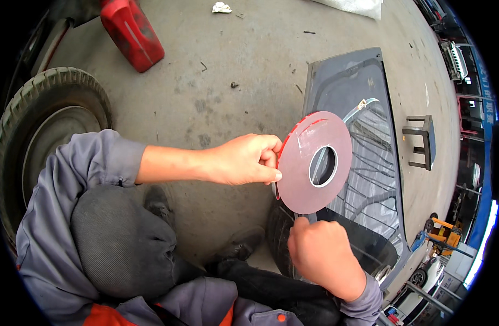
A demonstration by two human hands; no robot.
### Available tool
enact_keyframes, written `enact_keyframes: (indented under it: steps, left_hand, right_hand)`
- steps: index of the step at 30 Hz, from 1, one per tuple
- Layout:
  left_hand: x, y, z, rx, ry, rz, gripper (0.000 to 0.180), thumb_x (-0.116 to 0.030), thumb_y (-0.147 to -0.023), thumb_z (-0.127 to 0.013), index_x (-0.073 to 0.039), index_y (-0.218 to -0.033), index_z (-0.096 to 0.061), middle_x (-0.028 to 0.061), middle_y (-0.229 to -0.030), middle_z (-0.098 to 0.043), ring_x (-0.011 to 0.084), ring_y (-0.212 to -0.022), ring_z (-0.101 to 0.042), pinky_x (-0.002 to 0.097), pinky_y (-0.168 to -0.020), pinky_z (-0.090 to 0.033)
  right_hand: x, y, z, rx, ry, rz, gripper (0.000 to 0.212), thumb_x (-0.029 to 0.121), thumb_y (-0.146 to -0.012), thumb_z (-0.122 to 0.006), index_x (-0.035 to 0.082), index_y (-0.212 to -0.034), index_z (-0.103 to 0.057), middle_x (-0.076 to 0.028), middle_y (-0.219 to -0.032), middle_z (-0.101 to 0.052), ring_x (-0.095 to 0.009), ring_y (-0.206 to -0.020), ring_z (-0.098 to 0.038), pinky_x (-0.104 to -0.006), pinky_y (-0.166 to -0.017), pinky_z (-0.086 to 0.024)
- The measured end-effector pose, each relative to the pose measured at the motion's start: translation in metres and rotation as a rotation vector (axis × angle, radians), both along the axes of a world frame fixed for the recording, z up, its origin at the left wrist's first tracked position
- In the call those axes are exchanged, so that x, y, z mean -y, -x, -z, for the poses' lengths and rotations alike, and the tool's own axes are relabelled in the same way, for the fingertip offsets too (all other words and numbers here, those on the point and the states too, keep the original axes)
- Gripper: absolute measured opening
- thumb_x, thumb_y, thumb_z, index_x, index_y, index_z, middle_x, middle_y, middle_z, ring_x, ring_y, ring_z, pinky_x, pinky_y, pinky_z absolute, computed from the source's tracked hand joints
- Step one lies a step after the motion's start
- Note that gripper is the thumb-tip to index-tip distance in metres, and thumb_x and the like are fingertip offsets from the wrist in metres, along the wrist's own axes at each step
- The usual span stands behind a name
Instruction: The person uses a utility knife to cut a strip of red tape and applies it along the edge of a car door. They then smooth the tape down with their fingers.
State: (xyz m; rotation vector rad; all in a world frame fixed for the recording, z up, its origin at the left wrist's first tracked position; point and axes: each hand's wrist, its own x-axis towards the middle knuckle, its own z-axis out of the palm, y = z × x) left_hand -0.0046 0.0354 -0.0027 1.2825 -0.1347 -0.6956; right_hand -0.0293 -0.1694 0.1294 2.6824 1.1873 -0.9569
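Observation:
My left hand [249,160] grips the left edge of a large flat tape roll [293,187] between thumb and fingers. The roll has a dull pink face, a red outer edge and a pale ring round its open centre. Just below the roll, my right hand [325,252] is closed. A short grey strip shows above its fingers, but I cannot tell what it is. Behind and under the roll lies a dark car glass panel [347,70], its shiny surface reflecting wavy lines. A thin pale strip [361,108] rests across its upper part.
A tyre on a wheel [59,87] stands at the left. Beyond it is a red plastic can [132,38]. Right of the panel stands a small dark stool [423,142]. A yellow wheeled machine [448,236] and a white car [426,277] are at the far right.

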Motion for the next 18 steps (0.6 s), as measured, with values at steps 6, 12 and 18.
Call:
enact_keyframes:
  steps: [6, 12, 18]
  left_hand:
    - [-0.005, 0.004, 0.008, 0.018, 0.013, -0.013, 0.035, -0.009, -0.089, -0.066, 0.003, -0.118, -0.051, 0.0030, -0.077, -0.062, 0.0090, -0.075, -0.057, 0.0273, -0.074, -0.047]
    - [-0.004, 0.003, 0.009, 0.025, 0.055, 0.000, 0.040, -0.009, -0.089, -0.067, 0.003, -0.122, -0.049, 0.0029, -0.079, -0.061, 0.0085, -0.077, -0.056, 0.0274, -0.075, -0.047]
    - [-0.003, 0.004, 0.009, 0.022, 0.065, -0.002, 0.039, -0.009, -0.088, -0.067, 0.003, -0.122, -0.050, 0.0022, -0.078, -0.061, 0.0082, -0.076, -0.056, 0.0270, -0.074, -0.047]
  right_hand:
    - [-0.008, -0.005, 0.016, 0.055, -0.107, 0.029, 0.021, 0.008, -0.079, -0.064, 0.001, -0.064, -0.050, -0.014, -0.046, -0.052, -0.030, -0.040, -0.058, -0.0376, -0.038, -0.046]
    - [-0.011, -0.007, 0.018, 0.080, -0.109, 0.042, 0.021, 0.007, -0.079, -0.063, 0.001, -0.063, -0.051, -0.015, -0.047, -0.052, -0.031, -0.041, -0.058, -0.0381, -0.039, -0.046]
    - [-0.013, -0.009, 0.031, 0.074, -0.105, 0.035, 0.016, 0.005, -0.077, -0.062, 0.000, -0.066, -0.052, -0.016, -0.048, -0.054, -0.033, -0.043, -0.060, -0.0401, -0.041, -0.048]
